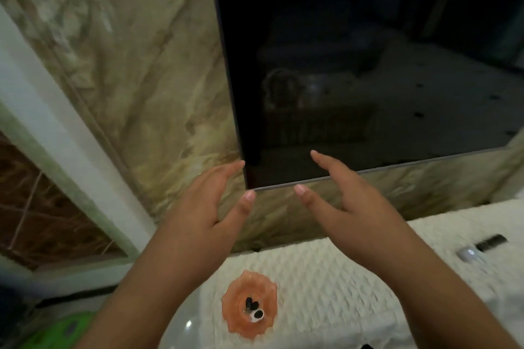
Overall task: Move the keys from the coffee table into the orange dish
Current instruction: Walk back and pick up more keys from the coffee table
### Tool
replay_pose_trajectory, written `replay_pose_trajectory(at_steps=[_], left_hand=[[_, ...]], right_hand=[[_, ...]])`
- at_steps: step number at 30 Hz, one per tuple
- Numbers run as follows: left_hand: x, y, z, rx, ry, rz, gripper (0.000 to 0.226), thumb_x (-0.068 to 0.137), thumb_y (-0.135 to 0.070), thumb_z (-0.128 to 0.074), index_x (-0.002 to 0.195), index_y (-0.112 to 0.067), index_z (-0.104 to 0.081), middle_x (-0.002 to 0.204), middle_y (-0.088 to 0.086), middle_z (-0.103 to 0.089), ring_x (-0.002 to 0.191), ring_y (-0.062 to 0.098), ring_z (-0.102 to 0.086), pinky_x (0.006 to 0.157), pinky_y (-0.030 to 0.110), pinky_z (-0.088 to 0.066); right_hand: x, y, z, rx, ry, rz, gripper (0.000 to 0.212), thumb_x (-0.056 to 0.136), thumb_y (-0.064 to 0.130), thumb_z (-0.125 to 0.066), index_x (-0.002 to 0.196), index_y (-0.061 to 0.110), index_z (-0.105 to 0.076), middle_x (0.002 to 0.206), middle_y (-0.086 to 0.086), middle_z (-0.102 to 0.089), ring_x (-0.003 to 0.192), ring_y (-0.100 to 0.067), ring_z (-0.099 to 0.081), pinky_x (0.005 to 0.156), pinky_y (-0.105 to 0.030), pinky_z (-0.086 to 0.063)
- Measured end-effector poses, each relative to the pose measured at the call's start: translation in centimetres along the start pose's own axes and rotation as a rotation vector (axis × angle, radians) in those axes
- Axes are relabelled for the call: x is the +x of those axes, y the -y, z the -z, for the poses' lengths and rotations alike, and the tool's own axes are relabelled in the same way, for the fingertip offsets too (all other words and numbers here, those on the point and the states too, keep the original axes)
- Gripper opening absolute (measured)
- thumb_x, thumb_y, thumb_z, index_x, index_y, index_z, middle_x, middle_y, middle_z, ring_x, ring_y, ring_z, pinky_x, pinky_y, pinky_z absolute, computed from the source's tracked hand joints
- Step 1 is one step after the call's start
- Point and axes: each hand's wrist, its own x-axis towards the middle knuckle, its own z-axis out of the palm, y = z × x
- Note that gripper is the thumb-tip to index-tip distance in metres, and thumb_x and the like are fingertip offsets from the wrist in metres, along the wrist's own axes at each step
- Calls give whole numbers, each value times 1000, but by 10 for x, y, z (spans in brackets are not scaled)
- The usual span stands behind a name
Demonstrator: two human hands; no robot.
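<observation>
While keys (254, 311) fill scalloped (glossy) orange dish (237, 317), hands hover.

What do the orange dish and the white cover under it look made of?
Dish: likely glass or glazed ceramic; its wavy rim looks glossy and slightly translucent. Cover: textile, probably quilted or knitted, matte with a raised diamond pattern. Blur leaves both uncertain.

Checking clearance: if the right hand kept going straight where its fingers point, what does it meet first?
Probably the TV screen: the right hand points up and away at its lower edge, with nothing visible between. Depth is unclear from this one view.
</observation>
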Motion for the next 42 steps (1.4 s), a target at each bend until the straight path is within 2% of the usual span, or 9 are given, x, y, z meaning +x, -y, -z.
replay_pose_trajectory(at_steps=[5,11,13,19,21,24,30,35,42], left_hand=[[30,9,3,-50,101,-134,54,84,-74,-38,135,-58,-32,129,-38,-33,110,-32,-24,87,14,-29],[55,13,-4,-209,229,-260,54,80,-72,-43,133,-60,-35,131,-31,-37,110,-17,-37,85,17,-35],[59,13,-8,-243,268,-268,53,80,-72,-41,132,-60,-36,131,-29,-37,113,-8,-38,92,27,-39],[57,-10,-45,-280,506,-420,56,83,-68,-42,137,-51,-36,131,-26,-37,115,0,-41,90,33,-42],[49,-24,-58,-298,558,-464,53,82,-71,-41,132,-54,-37,133,-27,-39,113,-2,-45,88,32,-45],[33,-52,-77,-353,659,-584,38,83,-72,-42,120,-67,-33,113,-54,-32,101,-26,-37,75,14,-33],[-6,-115,-108,-422,848,-739,41,85,-69,-44,124,-68,-33,113,-58,-27,106,-32,-29,83,19,-36],[-41,-160,-121,-433,910,-864,55,79,-78,-39,131,-60,-36,114,-59,-27,107,-33,-26,91,27,-39],[-67,-209,-138,-427,897,-906,58,77,-82,-35,131,-60,-37,128,-44,-34,121,-10,-38,95,30,-41]], right_hand=[[-9,6,7,-27,-156,-144,72,74,81,-44,139,63,-19,152,23,-31,130,-9,-41,93,-35,-42],[-33,14,1,-107,-380,-298,72,76,80,-46,140,61,-20,150,22,-34,126,-3,-42,87,-25,-36],[-45,16,-1,-113,-426,-343,69,79,76,-49,140,59,-22,150,22,-35,114,7,-40,82,-19,-34],[-110,17,-8,-172,-603,-586,70,77,76,-45,141,55,-26,151,20,-35,133,-7,-38,97,-35,-38],[-137,20,-7,-169,-661,-657,67,78,75,-47,139,57,-27,150,20,-36,131,-6,-40,94,-31,-39],[-182,23,-3,-204,-776,-737,66,78,76,-46,139,57,-28,147,22,-39,124,4,-41,92,-28,-39],[-263,22,8,-237,-928,-902,67,78,77,-46,139,59,-25,145,22,-40,94,31,-37,82,-20,-35],[-311,21,24,-187,-1017,-926,70,74,82,-50,136,62,-26,146,25,-37,119,6,-39,95,-29,-39],[-350,-2,57,-104,-1102,-886,73,71,87,-44,137,58,-30,144,28,-40,130,2,-39,106,-41,-39]])
